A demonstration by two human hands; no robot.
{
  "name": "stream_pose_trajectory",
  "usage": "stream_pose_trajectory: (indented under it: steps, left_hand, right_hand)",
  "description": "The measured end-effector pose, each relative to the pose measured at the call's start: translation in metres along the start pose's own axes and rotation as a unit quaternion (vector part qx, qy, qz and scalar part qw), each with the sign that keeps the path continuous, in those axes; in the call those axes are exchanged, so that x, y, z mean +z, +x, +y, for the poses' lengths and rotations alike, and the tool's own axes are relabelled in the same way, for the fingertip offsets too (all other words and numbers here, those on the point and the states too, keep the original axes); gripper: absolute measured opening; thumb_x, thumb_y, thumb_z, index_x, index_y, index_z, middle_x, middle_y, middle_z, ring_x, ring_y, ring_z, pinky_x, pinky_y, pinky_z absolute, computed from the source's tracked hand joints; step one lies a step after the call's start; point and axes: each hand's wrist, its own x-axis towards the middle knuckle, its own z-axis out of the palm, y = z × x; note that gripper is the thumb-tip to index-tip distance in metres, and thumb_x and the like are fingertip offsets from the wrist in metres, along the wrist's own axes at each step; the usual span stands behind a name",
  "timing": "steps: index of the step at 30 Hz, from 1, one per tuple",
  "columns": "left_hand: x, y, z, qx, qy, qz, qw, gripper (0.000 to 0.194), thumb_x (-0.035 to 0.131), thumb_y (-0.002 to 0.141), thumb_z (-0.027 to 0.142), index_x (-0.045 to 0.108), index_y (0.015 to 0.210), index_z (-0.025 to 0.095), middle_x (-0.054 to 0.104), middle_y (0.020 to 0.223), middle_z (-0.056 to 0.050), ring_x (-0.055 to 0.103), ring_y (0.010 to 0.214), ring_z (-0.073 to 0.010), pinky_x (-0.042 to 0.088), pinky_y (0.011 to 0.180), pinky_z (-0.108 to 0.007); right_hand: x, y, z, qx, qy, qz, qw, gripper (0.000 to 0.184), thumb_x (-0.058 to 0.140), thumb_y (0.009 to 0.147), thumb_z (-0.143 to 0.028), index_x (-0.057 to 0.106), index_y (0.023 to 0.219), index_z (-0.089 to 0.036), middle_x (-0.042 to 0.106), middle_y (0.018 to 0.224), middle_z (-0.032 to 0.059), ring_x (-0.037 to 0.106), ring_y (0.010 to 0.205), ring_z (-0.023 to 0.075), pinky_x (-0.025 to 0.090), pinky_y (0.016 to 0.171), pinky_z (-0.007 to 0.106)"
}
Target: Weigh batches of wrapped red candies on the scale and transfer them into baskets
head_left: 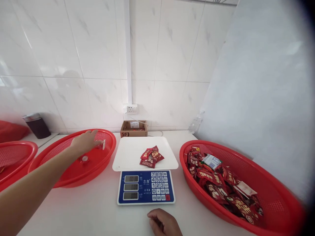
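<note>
My left hand (85,143) reaches over a red plastic basket (73,182) on the left, its thumb and a finger stretched apart. Close to the thumb tip is a small clear packet with a white edge (103,144); whether they touch is hard to tell. Another small clear-wrapped piece (85,158) lies in that basket. In front of the scale (146,187), my right hand (165,223) rests on the table with fingers curled, and nothing shows in it. Several red snack packets (151,157) sit on the scale's white pan (128,154). Its top display appears to read 0.038.
To the right stands a red basket (194,191) heaped with red packets (219,183). A cardboard box (133,133) is behind the scale, below a wall socket (132,108). Further left are another red basket (19,144) and a dark jar (38,127). A clear bottle (195,123) stands back right.
</note>
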Motion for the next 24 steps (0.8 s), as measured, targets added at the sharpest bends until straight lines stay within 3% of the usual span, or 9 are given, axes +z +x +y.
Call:
stream_pose_trajectory:
  steps: [3,5,7,10,12,17,24]
  left_hand:
    - [0.015,-0.011,0.032,0.106,-0.041,-0.007,0.994,0.062,0.034,0.079,0.057,0.041,0.126,0.017,0.045,0.128,-0.016,0.042,0.116,-0.0332,0.040,0.088,-0.045]
    - [0.032,-0.021,0.071,0.194,-0.071,-0.029,0.978,0.061,0.029,0.081,0.059,0.038,0.129,0.024,0.042,0.134,-0.007,0.037,0.123,-0.0242,0.033,0.099,-0.038]
    - [0.051,-0.031,0.113,0.264,-0.090,-0.051,0.959,0.062,0.026,0.080,0.063,0.033,0.132,0.031,0.036,0.140,-0.002,0.032,0.127,-0.0208,0.031,0.101,-0.034]
    - [0.075,-0.040,0.163,0.350,-0.092,-0.052,0.931,0.063,0.025,0.079,0.065,0.030,0.133,0.033,0.026,0.144,-0.005,0.028,0.128,-0.0266,0.030,0.100,-0.041]
    - [0.085,-0.041,0.182,0.372,-0.085,-0.045,0.923,0.062,0.026,0.078,0.065,0.036,0.129,0.032,0.032,0.140,-0.007,0.034,0.123,-0.0289,0.033,0.096,-0.044]
    - [0.092,-0.026,0.197,0.364,-0.057,-0.026,0.929,0.049,0.031,0.081,0.058,0.054,0.106,0.022,0.055,0.109,-0.012,0.049,0.103,-0.0288,0.040,0.082,-0.043]
    - [0.096,-0.002,0.181,0.303,-0.046,-0.015,0.952,0.043,0.034,0.083,0.053,0.049,0.103,0.018,0.060,0.097,-0.012,0.057,0.090,-0.0273,0.042,0.072,-0.036]
  right_hand:
    - [-0.003,0.000,-0.005,0.006,0.001,-0.005,1.000,0.023,0.048,0.076,-0.030,0.067,0.084,-0.019,0.064,0.070,0.0027,0.056,0.060,0.0132,0.044,0.058,0.020]
    - [-0.004,0.000,-0.006,0.008,0.004,-0.005,1.000,0.023,0.048,0.077,-0.030,0.067,0.084,-0.019,0.065,0.072,0.0031,0.057,0.061,0.0133,0.044,0.058,0.021]
    - [-0.004,-0.001,-0.006,0.005,0.005,-0.001,1.000,0.024,0.048,0.077,-0.031,0.067,0.084,-0.019,0.066,0.074,0.0034,0.057,0.063,0.0136,0.045,0.059,0.021]
    - [-0.003,-0.002,-0.004,-0.002,0.001,0.010,1.000,0.024,0.049,0.077,-0.033,0.067,0.084,-0.019,0.066,0.074,0.0040,0.058,0.063,0.0140,0.045,0.059,0.021]
    - [-0.003,-0.002,-0.002,-0.010,-0.004,0.017,1.000,0.025,0.049,0.077,-0.034,0.067,0.083,-0.019,0.066,0.073,0.0044,0.058,0.062,0.0141,0.046,0.059,0.021]
    - [-0.002,-0.002,0.001,-0.020,-0.008,0.023,1.000,0.026,0.049,0.077,-0.037,0.067,0.083,-0.020,0.066,0.071,0.0037,0.058,0.059,0.0137,0.046,0.057,0.021]
    - [-0.002,-0.001,0.000,-0.018,-0.004,0.018,1.000,0.026,0.049,0.078,-0.037,0.067,0.082,-0.020,0.066,0.071,0.0037,0.058,0.061,0.0137,0.046,0.058,0.021]
